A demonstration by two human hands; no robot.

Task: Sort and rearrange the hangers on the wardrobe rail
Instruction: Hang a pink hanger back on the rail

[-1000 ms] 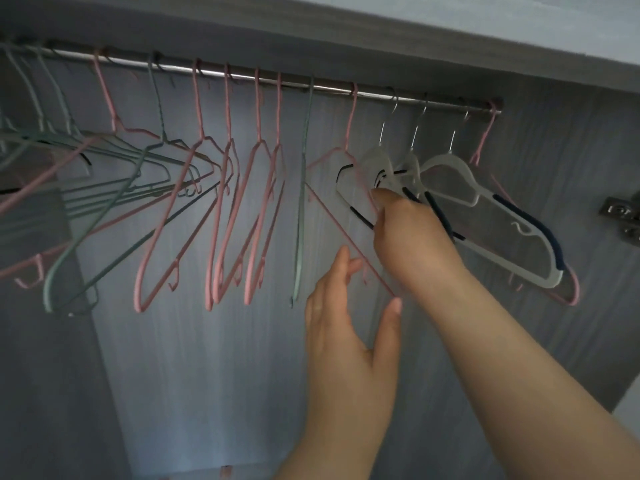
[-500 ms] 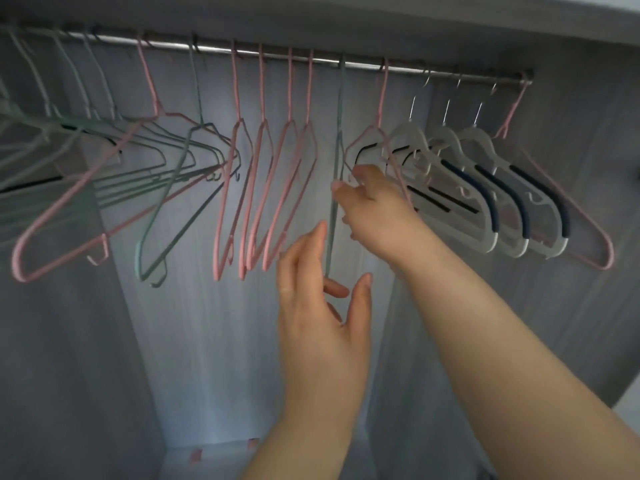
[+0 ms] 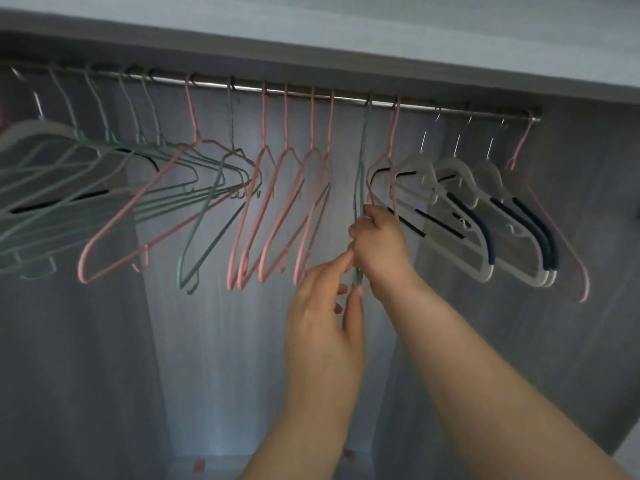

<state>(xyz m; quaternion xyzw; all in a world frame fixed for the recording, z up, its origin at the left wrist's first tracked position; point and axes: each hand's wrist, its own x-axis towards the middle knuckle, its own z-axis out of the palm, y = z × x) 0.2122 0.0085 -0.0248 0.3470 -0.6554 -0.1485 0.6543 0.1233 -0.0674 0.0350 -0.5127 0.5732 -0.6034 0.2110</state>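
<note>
A metal rail (image 3: pixel 346 95) runs across the wardrobe top with many hangers on it. A thin green hanger (image 3: pixel 363 147) hangs edge-on near the middle. My right hand (image 3: pixel 379 242) is closed around its wires about halfway down. My left hand (image 3: pixel 323 320) pinches its lower end between thumb and forefinger. Left of it hang several pink hangers (image 3: pixel 280 209). Right of it hang a pink hanger (image 3: pixel 389 157), then three white hangers (image 3: pixel 460 188) with dark blue grips, then another pink hanger (image 3: pixel 554 216) at the rail's right end.
More green hangers (image 3: pixel 104 181), one pink one and a white one crowd the rail's left part, splayed sideways. The grey wardrobe back panel (image 3: pixel 225 341) and right side wall (image 3: pixel 588 341) enclose the space. A shelf board (image 3: pixel 346 39) sits just above the rail.
My right hand left the white hangers, moved left and took hold of the green hanger. My left hand rose and closed on its lower end. The view shifted, showing more of the rail's left.
</note>
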